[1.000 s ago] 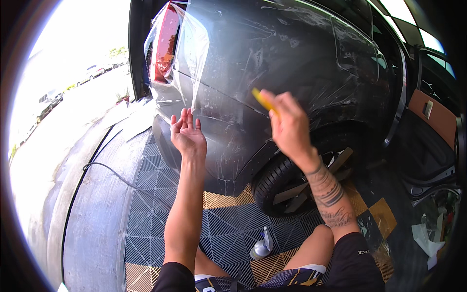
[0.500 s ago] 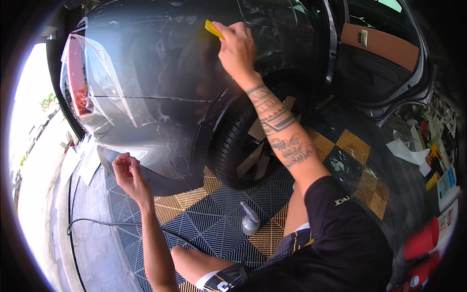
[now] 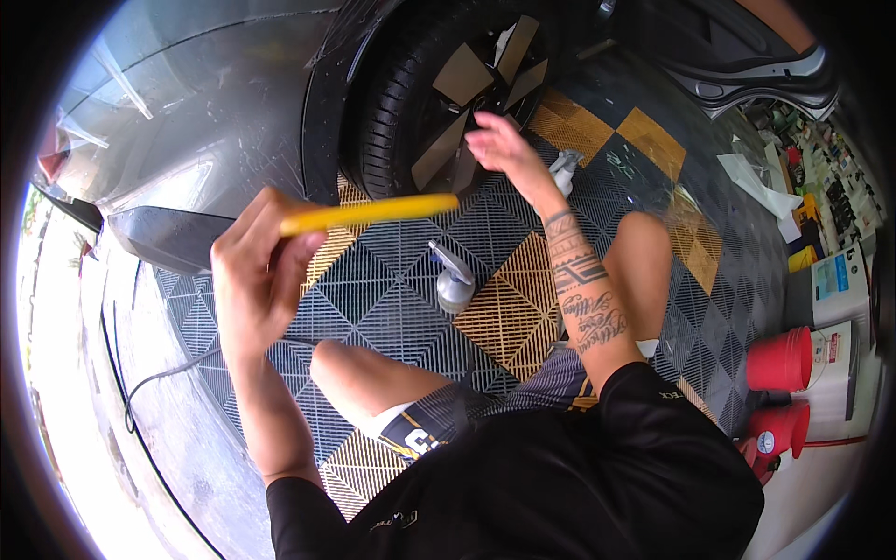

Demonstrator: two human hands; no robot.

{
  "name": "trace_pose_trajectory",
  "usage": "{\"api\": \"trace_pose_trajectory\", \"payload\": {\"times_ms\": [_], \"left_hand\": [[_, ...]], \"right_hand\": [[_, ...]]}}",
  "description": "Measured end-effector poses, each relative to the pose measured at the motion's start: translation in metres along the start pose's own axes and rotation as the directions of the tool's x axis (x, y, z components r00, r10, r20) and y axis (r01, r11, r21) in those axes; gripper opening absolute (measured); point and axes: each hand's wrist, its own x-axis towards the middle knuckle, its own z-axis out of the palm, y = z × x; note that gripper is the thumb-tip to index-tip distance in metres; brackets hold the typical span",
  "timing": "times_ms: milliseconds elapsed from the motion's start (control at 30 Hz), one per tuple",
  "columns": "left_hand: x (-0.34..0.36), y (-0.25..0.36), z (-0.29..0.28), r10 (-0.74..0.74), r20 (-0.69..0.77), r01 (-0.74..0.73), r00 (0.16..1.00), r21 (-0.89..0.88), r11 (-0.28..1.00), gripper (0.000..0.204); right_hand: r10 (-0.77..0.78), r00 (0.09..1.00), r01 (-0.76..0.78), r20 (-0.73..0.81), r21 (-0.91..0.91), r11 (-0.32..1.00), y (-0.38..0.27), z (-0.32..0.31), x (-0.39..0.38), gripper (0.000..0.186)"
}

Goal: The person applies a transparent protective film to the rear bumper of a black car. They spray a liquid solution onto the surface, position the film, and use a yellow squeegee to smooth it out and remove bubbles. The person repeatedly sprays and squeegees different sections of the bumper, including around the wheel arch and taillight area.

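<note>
- Over the floor (image 3: 518, 322), in front of the person, the left hand (image 3: 257, 271) holds up a yellow tool (image 3: 369, 214). It looks to be in the air, not touching the car (image 3: 215, 103) or its wheel (image 3: 383, 131).
- The left fingers are curled in, with the thumb below. They pinch just one end of the tool, and most of it sticks out.
- The right hand (image 3: 504, 154) has nothing in it that I can see. Its fingers are loose and partly spread. They are blurry, so I cannot tell how much each one bends, or if any touches the wheel behind.
- The tool's long way goes from side to side, almost level across the view. Its free end points right, toward the right arm's side, and sits a tiny bit higher than the held end. I cannot tell which way its wide side faces.
- I think the step now is to carry the tool in one hand. A good way is to pinch firmly, but not too hard, and keep the free end away from the tyre and the other arm. Keeping it off the floor should keep grit off its edge.
- A grey spray bottle (image 3: 455, 289) is on the floor, and a pale bottle (image 3: 564, 173) shows beside the right wrist. Slow elbows would help not to bump them.
</note>
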Motion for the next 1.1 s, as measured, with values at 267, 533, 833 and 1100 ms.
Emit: {"api": "trace_pose_trajectory", "payload": {"times_ms": [267,533,833,1100], "left_hand": [[0.057,0.108,0.008,0.537,-0.072,-0.522,0.841,0.160,0.838,0.019],[0.206,0.123,0.163,0.550,-0.148,-0.562,0.822,-0.061,0.825,0.023],[0.505,-0.021,0.379,-0.913,0.112,0.249,0.392,-0.968,-0.012,0.030],[0.557,0.004,0.435,-0.991,-0.125,-0.475,0.044,-0.876,0.089,0.011]], "right_hand": [[0.153,0.924,0.031,0.350,-0.468,0.883,0.211,0.081,-0.095,0.110],[-0.037,0.968,0.140,0.248,-0.412,0.900,0.201,0.016,-0.019,0.058],[0.098,0.888,-0.420,0.450,0.704,0.572,-0.038,-0.281,0.117,0.091],[0.225,0.762,-0.541,0.608,0.406,0.736,-0.171,-0.485,0.285,0.079]]}}
